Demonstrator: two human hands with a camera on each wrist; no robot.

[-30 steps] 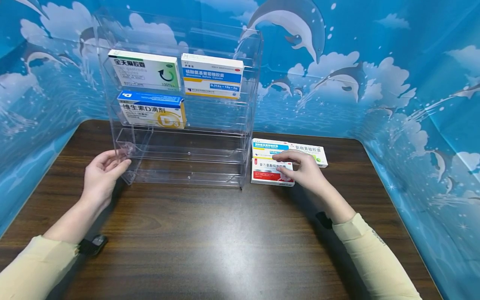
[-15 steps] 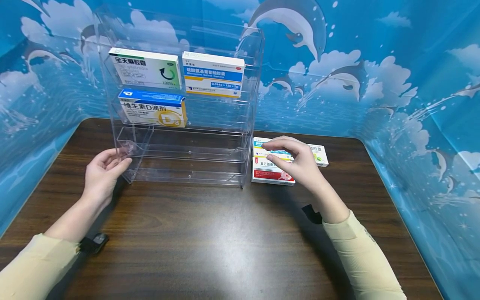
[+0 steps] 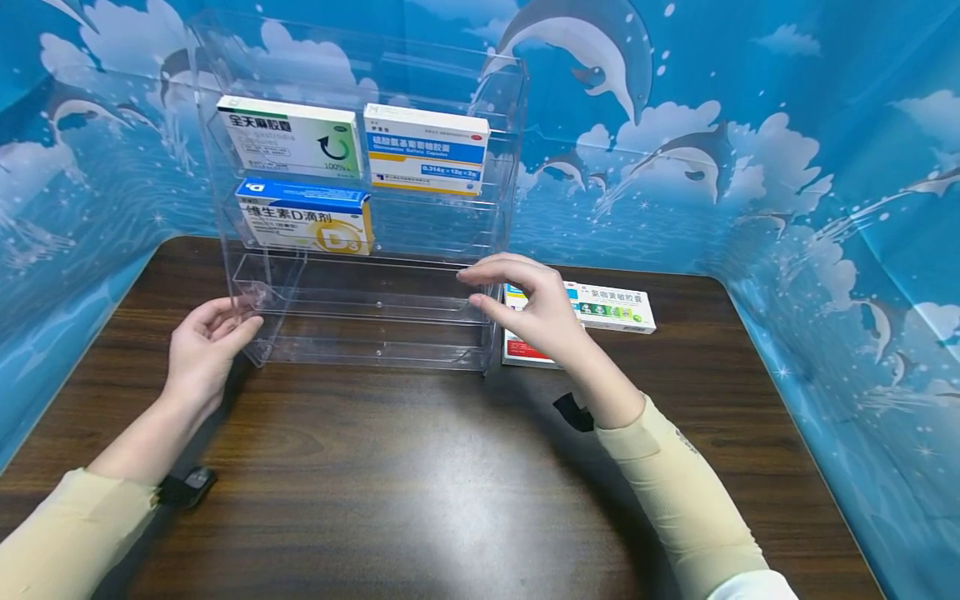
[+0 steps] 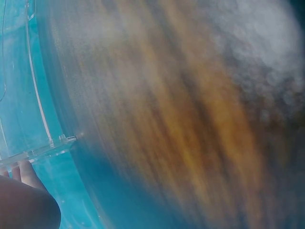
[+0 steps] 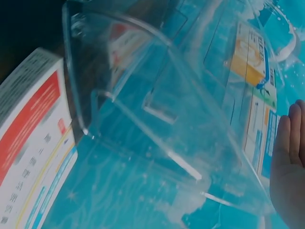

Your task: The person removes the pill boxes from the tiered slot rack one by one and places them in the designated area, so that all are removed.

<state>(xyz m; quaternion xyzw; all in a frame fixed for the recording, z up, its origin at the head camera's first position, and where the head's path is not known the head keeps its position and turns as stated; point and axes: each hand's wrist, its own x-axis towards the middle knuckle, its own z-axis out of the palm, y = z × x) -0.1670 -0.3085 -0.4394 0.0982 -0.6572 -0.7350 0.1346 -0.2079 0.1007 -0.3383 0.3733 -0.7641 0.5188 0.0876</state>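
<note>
A clear acrylic display rack (image 3: 360, 358) with stepped shelves stands on the wooden table. My left hand (image 3: 202, 350) grips its lower left side panel between thumb and fingers; in the left wrist view the fingers (image 4: 28, 174) lie against the clear edge. My right hand (image 3: 528, 304) is raised at the rack's right side, thumb and fingers apart, holding nothing. Behind and below it lie a red-and-white medicine box (image 3: 528, 350), a partly hidden blue-and-white box (image 3: 514, 298) and a white-and-green box (image 3: 617, 308). The right wrist view shows the red-and-white box (image 5: 33, 124) beside the rack.
On the rack's shelves stand a green-and-white box (image 3: 292, 142), a blue, white and yellow capsule box (image 3: 426, 150) and, one tier lower, a vitamin D box (image 3: 303, 218). A blue dolphin-print curtain (image 3: 675, 125) surrounds the table (image 3: 420, 483) at the back and sides.
My right hand has moved left from above the loose boxes to the rack's right edge, carrying nothing. The boxes stay on the table. My left hand keeps its hold on the rack.
</note>
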